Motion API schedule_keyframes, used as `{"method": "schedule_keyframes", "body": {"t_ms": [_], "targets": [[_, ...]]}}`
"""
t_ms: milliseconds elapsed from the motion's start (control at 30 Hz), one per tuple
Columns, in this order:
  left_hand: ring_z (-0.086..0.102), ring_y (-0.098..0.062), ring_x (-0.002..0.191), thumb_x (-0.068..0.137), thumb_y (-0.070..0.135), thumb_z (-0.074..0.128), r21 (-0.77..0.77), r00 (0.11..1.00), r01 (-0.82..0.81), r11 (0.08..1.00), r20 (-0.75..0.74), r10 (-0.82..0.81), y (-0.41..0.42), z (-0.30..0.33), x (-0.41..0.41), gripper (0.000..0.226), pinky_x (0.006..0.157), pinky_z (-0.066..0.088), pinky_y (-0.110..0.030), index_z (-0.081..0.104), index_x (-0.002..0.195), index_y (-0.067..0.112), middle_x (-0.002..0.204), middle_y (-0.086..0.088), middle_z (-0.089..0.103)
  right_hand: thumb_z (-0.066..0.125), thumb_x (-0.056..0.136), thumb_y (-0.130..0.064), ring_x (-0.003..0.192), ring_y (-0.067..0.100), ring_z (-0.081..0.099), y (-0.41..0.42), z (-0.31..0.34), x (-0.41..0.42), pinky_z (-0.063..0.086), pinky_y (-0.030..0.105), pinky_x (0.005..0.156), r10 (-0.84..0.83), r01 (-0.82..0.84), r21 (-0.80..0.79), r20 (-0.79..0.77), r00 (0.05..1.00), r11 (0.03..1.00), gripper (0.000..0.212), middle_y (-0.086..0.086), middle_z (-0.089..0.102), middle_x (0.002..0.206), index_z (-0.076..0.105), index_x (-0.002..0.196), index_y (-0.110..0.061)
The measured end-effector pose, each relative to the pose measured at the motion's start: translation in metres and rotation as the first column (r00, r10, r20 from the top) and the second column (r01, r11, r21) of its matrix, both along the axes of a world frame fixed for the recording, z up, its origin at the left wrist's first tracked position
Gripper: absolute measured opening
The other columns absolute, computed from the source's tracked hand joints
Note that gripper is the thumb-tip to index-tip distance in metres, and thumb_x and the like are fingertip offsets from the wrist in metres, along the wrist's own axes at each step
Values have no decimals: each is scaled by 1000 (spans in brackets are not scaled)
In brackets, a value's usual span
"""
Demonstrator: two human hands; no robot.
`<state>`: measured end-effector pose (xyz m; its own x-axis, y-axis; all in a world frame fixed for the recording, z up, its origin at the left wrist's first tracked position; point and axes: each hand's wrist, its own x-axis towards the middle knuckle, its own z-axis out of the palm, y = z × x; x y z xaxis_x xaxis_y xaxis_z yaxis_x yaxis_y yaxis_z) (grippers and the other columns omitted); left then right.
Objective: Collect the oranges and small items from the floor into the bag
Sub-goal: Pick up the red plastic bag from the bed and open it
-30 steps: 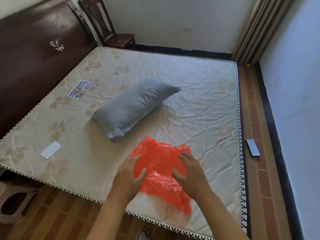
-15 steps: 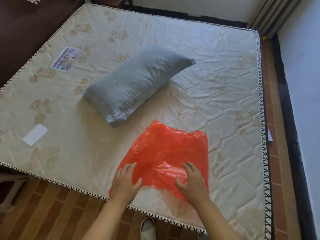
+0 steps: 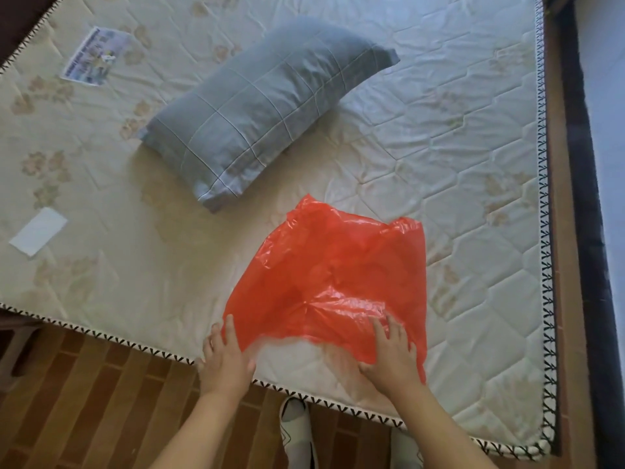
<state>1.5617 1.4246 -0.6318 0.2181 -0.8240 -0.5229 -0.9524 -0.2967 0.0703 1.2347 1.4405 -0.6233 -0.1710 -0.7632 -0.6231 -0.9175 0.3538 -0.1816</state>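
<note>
I see the red plastic bag [image 3: 331, 282] lying flat and crinkled on the near right part of the mattress [image 3: 456, 147], its near edge close to the mattress's near border. My left hand [image 3: 225, 358] lies at the bag's near left corner, fingers straight and spread, their tips touching the edge of the plastic and the thumb out to the right; nothing is curled round the bag, so that grip is apart. My right hand [image 3: 392, 357] lies on the bag's near right part with its fingers laid out on the plastic, pressing it to the mattress (whether the thumb has caught a fold underneath, I cannot tell); the fingers I can see are straight, so I read that grip as apart too.

Beyond the bag, toward the far left, a grey pillow [image 3: 263, 106] lies slantwise on the mattress, its near end just beside the bag's far corner but apart from it. A printed label [image 3: 96, 55] shows at the far left of the mattress, and a white slip of paper [image 3: 39, 231] lies near the left edge, well apart from the bag.

Below the mattress border is brown brick-patterned floor [image 3: 101, 401], and a light-coloured shoe [image 3: 296, 424] shows between my forearms.
</note>
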Motion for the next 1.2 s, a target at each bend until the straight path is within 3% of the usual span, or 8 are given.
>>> {"method": "schedule_keyframes", "body": {"t_ms": [100,233,433,567,767,933,1067,1200], "targets": [[36,-32,146,90,47,70,41,999,-44,998,31,42,15,-12,3,111,111,40,-58,-9,163,20,165,-10,24,73,86,-51,156,35,11,13,-12,-5,29,61,118,-39,43,97,-43,998,994,104,9,-3,171,4,162,-33],[49,-31,137,91,37,71,69,996,-84,994,3,84,25,-21,7,103,106,43,-54,-1,164,21,157,-6,42,73,88,-40,142,36,37,27,-26,-9,44,52,110,-45,44,140,0,999,989,97,10,0,169,9,161,-39],[67,-31,108,94,12,60,3,976,-149,989,-157,148,33,-16,1,72,84,54,-44,29,158,25,128,-5,65,74,86,-27,141,34,42,37,-41,-5,43,45,114,-12,-16,232,119,993,973,95,10,-5,170,18,161,-42],[68,-26,98,95,9,54,-53,970,-148,988,-205,135,35,-9,-14,46,73,50,-36,55,139,21,118,-1,68,63,89,-20,146,33,38,40,-38,0,40,45,116,0,-24,225,106,994,974,77,9,5,169,30,159,-25],[62,-16,76,91,10,62,-152,941,-145,978,-328,88,36,16,-46,20,64,54,-37,63,95,29,95,10,59,59,87,-3,114,23,59,45,-23,4,50,32,97,-32,30,16,152,988,999,51,0,40,142,53,137,-13],[57,-8,70,92,7,61,-269,909,-96,958,-416,-26,35,56,-79,17,58,49,-33,59,93,24,93,11,51,81,78,0,107,19,61,47,0,-6,48,25,98,-51,135,-320,259,964,938,44,2,58,123,67,120,-8],[56,-9,68,93,5,64,-371,875,-21,928,-456,-162,36,89,-110,15,56,50,-30,61,96,20,96,11,49,67,83,11,86,22,65,37,36,-14,55,31,77,-46,185,-474,290,956,861,23,4,64,104,72,99,-6],[55,-6,68,92,3,67,-454,838,-19,891,-493,-233,36,128,-143,15,57,45,-14,72,100,15,97,9,50,64,86,11,81,21,63,30,76,-36,43,23,70,-105,265,-509,321,941,819,24,3,65,97,71,98,-8]]}}
